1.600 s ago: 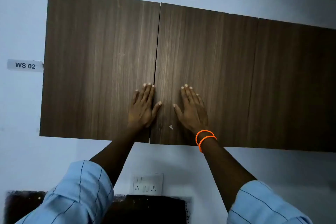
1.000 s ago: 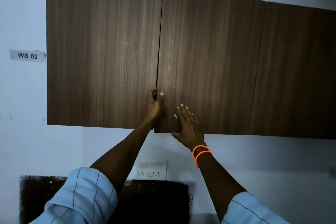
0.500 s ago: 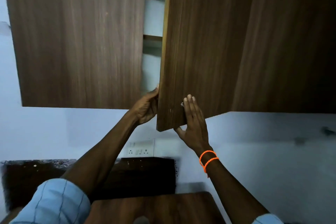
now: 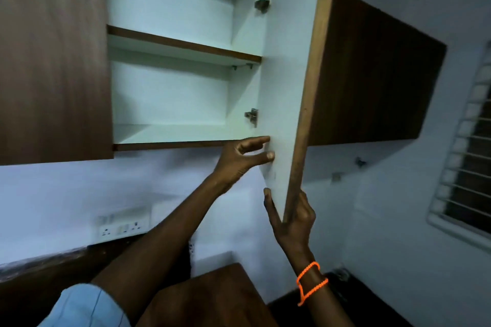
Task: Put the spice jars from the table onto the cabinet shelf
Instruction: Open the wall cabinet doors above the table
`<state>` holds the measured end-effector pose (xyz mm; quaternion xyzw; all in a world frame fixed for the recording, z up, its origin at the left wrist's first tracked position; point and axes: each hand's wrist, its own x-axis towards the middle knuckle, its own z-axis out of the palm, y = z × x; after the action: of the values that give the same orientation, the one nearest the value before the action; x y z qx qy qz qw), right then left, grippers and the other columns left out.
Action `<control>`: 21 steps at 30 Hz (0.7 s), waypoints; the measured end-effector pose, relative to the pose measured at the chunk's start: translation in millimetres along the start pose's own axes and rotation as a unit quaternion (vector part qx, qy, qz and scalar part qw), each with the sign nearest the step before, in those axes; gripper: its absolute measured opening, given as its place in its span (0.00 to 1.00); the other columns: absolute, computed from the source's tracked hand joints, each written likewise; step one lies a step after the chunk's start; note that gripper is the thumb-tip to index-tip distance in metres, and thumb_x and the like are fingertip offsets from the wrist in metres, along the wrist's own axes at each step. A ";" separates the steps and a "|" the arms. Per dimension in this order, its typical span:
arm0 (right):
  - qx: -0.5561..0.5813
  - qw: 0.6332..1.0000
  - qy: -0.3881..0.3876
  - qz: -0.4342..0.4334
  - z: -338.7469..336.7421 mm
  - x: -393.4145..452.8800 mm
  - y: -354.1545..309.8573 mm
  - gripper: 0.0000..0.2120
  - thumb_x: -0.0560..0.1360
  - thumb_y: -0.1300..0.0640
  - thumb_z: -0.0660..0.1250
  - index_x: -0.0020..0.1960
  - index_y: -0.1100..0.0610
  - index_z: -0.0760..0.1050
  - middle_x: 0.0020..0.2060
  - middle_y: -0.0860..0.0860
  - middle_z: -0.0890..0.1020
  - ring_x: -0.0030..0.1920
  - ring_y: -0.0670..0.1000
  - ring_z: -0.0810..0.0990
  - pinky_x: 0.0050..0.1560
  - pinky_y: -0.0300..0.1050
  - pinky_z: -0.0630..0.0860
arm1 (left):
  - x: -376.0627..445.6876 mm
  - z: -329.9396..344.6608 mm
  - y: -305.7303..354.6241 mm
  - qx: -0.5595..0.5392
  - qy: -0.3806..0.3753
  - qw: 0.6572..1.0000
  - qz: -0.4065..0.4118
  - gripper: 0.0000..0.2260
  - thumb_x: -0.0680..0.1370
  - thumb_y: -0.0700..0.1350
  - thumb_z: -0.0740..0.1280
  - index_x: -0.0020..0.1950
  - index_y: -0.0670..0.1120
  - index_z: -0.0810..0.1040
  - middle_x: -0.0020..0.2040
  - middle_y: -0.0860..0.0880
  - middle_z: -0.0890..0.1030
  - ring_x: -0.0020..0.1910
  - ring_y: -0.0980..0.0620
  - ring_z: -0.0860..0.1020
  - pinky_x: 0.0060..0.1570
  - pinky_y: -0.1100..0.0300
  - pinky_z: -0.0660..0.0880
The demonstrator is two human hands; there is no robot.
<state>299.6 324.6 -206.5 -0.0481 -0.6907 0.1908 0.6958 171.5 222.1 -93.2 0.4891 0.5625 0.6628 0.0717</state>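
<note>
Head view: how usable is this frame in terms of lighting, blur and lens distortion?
Head view: dim, bluish light; the cabinet interior is the brightest area, the foreground dark. The switch panel is smeared by motion blur; the left hand and right hand on the open door are fairly sharp. Wide-angle stretch bends the window grille.

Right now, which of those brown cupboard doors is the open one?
The middle door, swung outward so its white inner face shows. The right hand grips its bottom corner. The left door and the right door are shut.
</note>
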 end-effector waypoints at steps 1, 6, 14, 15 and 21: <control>0.019 0.999 0.014 0.039 -9.9 -0.4 3.1 0.16 0.75 0.48 0.77 0.60 0.49 0.81 0.50 0.48 0.86 0.50 0.49 0.87 0.46 0.50 0.84 | 1.5 13.0 -6.2 -0.004 0.019 1.000 -0.017 0.29 0.63 0.61 0.82 0.63 0.57 0.84 0.61 0.58 0.85 0.62 0.60 0.81 0.64 0.56 0.79; 0.186 0.943 0.109 0.252 -40.1 9.3 13.3 0.16 0.68 0.52 0.84 0.54 0.47 0.87 0.50 0.44 0.89 0.51 0.46 0.89 0.50 0.43 0.86 | 6.4 65.5 -32.6 0.004 0.094 0.969 -0.230 0.49 0.63 0.67 0.80 0.77 0.45 0.70 0.76 0.47 0.72 0.71 0.46 0.74 0.67 0.55 0.74; 0.162 0.892 0.123 0.405 -76.1 43.3 49.8 0.04 0.69 0.51 0.82 0.41 0.43 0.88 0.41 0.49 0.90 0.49 0.59 0.88 0.57 0.66 0.82 | 31.7 133.5 -43.1 -0.214 0.017 0.919 -0.331 0.14 0.72 0.47 0.80 0.49 0.41 0.82 0.45 0.46 0.87 0.40 0.54 0.85 0.42 0.62 0.82; 0.157 0.891 0.121 0.408 -78.5 46.4 52.4 0.04 0.70 0.52 0.82 0.41 0.43 0.88 0.40 0.50 0.90 0.49 0.60 0.88 0.57 0.67 0.82 | 35.6 138.9 -42.8 -0.207 0.025 0.920 -0.332 0.13 0.72 0.47 0.80 0.49 0.41 0.82 0.44 0.46 0.86 0.40 0.54 0.85 0.40 0.62 0.82; 0.163 0.879 0.133 0.429 -68.4 40.6 57.2 0.03 0.71 0.50 0.80 0.41 0.49 0.89 0.39 0.51 0.89 0.47 0.57 0.89 0.54 0.60 0.84 | 42.5 118.1 -51.6 -0.137 0.011 0.936 -0.324 0.19 0.71 0.52 0.81 0.55 0.41 0.84 0.50 0.47 0.88 0.46 0.54 0.86 0.37 0.64 0.81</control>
<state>354.1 404.3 -190.0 -0.2503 -0.4625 0.5720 0.6295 212.4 347.6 -124.3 0.2590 0.5947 0.6795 0.3428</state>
